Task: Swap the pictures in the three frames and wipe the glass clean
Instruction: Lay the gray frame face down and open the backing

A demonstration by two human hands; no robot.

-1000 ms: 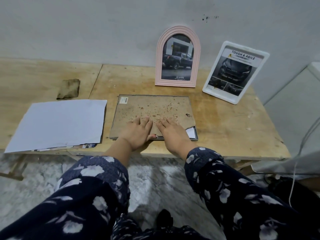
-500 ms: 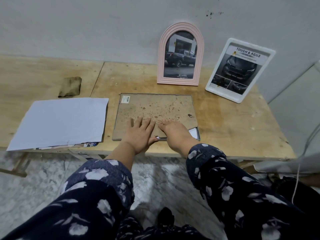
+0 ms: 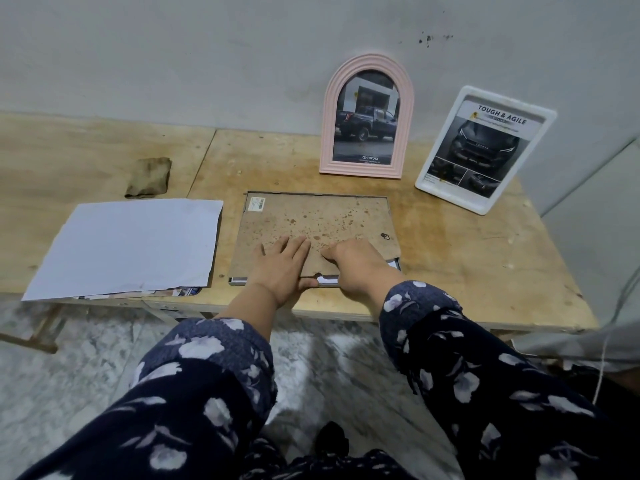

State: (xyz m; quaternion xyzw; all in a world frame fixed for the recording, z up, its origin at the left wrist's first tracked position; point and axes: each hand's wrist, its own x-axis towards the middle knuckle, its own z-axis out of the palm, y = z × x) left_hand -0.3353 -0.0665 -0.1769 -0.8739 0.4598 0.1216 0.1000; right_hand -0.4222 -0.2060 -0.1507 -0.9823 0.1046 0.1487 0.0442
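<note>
A rectangular frame lies face down on the wooden table, its stained brown backing board [image 3: 311, 216] facing up. My left hand [image 3: 282, 268] rests flat on the board's near edge with fingers spread, thumb under the edge. Beside it, my right hand [image 3: 356, 265] presses on the board with fingers curled; white paper shows beneath the near right corner. A pink arched frame [image 3: 367, 117] with a truck picture stands against the wall. To its right a white frame [image 3: 485, 148] with a "Tough & Agile" car picture leans on the wall.
A white sheet [image 3: 128, 244] lies over several printed pictures at the table's left front edge. A dirty folded cloth [image 3: 149, 177] sits behind it. The table [image 3: 467, 258] ends just past my wrists; a white cable [image 3: 609, 320] hangs at the right.
My right hand's fingers have curled in on the backing board. My left hand has stayed flat. The camera has moved slightly closer and tilted.
</note>
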